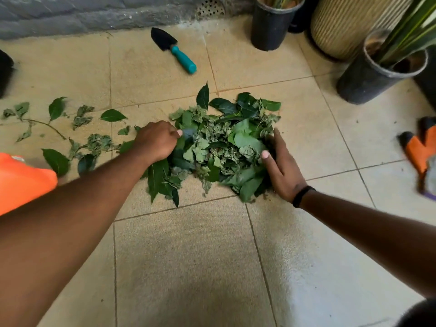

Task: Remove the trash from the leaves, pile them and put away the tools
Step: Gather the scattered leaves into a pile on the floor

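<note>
Head view: leaf pile (pixel 221 142) on tiled floor (pixel 188 256), centre frame. My left hand (pixel 157 141) at pile's left edge, fingers curled into leaves, gripping some. My right hand (pixel 280 168) flat against pile's right side, fingers straight, pressing leaves inward. Loose leaves (pixel 70 128) and twig scattered to left, apart from pile. Trowel (pixel 173 50) lies beyond pile near wall. Orange glove (pixel 420 149) at right edge. Pots (pixel 377 74) at upper right.
</note>
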Demonstrator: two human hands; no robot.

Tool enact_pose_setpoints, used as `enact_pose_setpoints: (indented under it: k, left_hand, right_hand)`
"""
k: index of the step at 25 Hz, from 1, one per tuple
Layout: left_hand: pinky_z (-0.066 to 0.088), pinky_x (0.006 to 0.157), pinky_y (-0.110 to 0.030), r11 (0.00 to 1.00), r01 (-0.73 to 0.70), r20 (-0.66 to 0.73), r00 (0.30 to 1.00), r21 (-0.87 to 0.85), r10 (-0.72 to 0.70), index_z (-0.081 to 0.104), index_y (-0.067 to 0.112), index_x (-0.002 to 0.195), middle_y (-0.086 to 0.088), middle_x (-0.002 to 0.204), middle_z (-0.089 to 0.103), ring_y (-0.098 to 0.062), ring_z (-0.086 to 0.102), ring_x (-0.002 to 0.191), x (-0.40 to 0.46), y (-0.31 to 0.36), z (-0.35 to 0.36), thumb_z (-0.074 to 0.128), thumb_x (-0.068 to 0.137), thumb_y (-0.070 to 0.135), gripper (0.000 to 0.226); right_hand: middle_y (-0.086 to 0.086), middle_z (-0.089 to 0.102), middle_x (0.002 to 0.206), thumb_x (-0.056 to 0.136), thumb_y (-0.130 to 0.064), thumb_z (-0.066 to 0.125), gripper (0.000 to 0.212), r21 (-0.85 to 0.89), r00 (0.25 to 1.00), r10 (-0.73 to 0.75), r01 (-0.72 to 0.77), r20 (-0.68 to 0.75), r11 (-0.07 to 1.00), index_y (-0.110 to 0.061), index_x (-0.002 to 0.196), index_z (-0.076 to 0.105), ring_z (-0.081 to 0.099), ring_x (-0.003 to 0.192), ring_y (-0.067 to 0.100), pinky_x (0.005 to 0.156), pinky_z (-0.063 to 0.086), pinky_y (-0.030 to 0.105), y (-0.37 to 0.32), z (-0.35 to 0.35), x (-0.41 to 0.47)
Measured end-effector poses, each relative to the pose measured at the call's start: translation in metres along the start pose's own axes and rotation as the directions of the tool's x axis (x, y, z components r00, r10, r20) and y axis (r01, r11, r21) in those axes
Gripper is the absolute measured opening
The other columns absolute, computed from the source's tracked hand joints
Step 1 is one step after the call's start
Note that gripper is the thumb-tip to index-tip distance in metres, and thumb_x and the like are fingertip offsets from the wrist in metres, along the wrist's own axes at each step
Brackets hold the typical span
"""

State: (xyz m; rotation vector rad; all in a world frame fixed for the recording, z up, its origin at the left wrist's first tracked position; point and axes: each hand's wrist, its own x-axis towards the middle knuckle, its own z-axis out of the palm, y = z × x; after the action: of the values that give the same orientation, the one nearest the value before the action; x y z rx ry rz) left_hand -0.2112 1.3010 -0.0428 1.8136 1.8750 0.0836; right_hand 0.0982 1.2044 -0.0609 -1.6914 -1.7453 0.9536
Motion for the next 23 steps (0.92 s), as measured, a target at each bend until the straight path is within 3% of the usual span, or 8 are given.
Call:
enact_pose_setpoints:
  k: [3,5,7,9,11,14,19,23]
  left_hand:
    - [0.049,0.069,-0.028,0.973,-0.011,-0.198,0.980,-0.231,-0.036,0.069,0.016,0.123,0.002,0.119,0.069,-0.016,0.064,0.074,-0.004,-0.007,-0.019,0.065,0.098,0.035,0.032]
    - [0.051,0.085,-0.033,0.977,0.120,-0.211,0.965,-0.175,-0.157,0.062,0.017,0.135,0.000,0.137,0.062,-0.022,0.068,0.097,0.004,-0.025,-0.029,0.069,0.095,0.038,0.046]
    - [0.047,0.101,-0.039,0.982,0.173,-0.112,0.980,0.071,-0.165,0.061,0.015,0.137,-0.010,0.145,0.057,-0.034,0.061,0.122,0.011,-0.042,-0.029,0.063,0.100,0.035,0.042]
    - [0.042,0.109,-0.041,0.977,0.113,-0.050,0.993,0.181,-0.105,0.058,0.014,0.141,-0.014,0.150,0.051,-0.038,0.053,0.131,0.013,-0.049,-0.027,0.053,0.104,0.025,0.038]
    - [0.037,0.114,-0.041,0.980,0.085,-0.025,0.996,0.179,-0.082,0.054,0.015,0.144,-0.014,0.153,0.047,-0.036,0.048,0.137,0.013,-0.049,-0.027,0.049,0.105,0.019,0.040]
    - [0.041,0.112,-0.038,0.972,0.053,-0.023,0.999,0.229,-0.049,0.060,0.015,0.140,-0.016,0.148,0.053,-0.035,0.051,0.134,0.019,-0.054,-0.027,0.049,0.104,0.020,0.038]
    - [0.047,0.107,-0.040,0.977,0.076,-0.060,0.996,0.201,-0.065,0.062,0.013,0.137,-0.019,0.142,0.057,-0.037,0.058,0.127,0.018,-0.059,-0.022,0.049,0.104,0.021,0.037]
    - [0.048,0.103,-0.038,0.975,0.064,-0.080,0.996,0.213,-0.047,0.063,0.011,0.134,-0.020,0.134,0.062,-0.037,0.062,0.117,0.015,-0.054,-0.020,0.048,0.104,0.018,0.034]
  right_hand:
    - [0.011,0.032,0.159,0.100,-0.058,0.033,0.074,-0.163,0.979,-0.022,-0.011,-0.201,0.987,-0.016,0.159,0.015,0.034,0.141,0.019,0.116,0.029,0.043,-0.005,-0.019,0.040]
    - [0.013,0.022,0.164,0.096,-0.071,0.030,0.085,-0.256,0.982,0.101,-0.141,-0.162,0.956,-0.017,0.159,0.012,0.025,0.149,0.027,0.120,0.020,0.049,0.005,-0.030,0.080]
    - [0.016,0.033,0.157,0.087,-0.086,0.023,0.094,-0.256,0.977,0.210,-0.215,-0.047,0.942,-0.019,0.153,0.023,0.035,0.142,0.036,0.117,0.029,0.061,0.012,-0.032,0.114]
    - [0.014,0.049,0.141,0.091,-0.080,0.022,0.082,-0.228,0.979,0.169,-0.140,0.112,0.963,-0.018,0.143,0.036,0.050,0.125,0.035,0.106,0.042,0.059,-0.001,-0.024,0.122]
    - [0.013,0.049,0.146,0.102,-0.062,0.026,0.066,-0.285,0.976,0.046,0.017,0.214,0.958,-0.021,0.153,0.029,0.049,0.128,0.032,0.110,0.040,0.049,-0.022,-0.015,0.119]
    - [0.018,0.040,0.153,0.103,-0.060,0.027,0.069,-0.477,0.965,-0.135,0.231,0.226,0.848,-0.017,0.157,0.021,0.041,0.136,0.033,0.110,0.037,0.047,-0.055,-0.006,0.149]
    - [0.012,0.003,0.168,0.099,-0.069,0.029,0.082,-0.569,0.925,0.038,0.200,0.379,0.798,-0.019,0.161,0.009,0.007,0.154,0.033,0.123,0.015,0.050,-0.082,0.023,0.215]
    - [0.009,0.000,0.168,0.102,-0.062,0.025,0.075,-0.600,0.866,0.058,0.293,0.496,0.745,-0.018,0.161,0.008,0.004,0.154,0.032,0.123,0.012,0.051,-0.098,0.049,0.229]
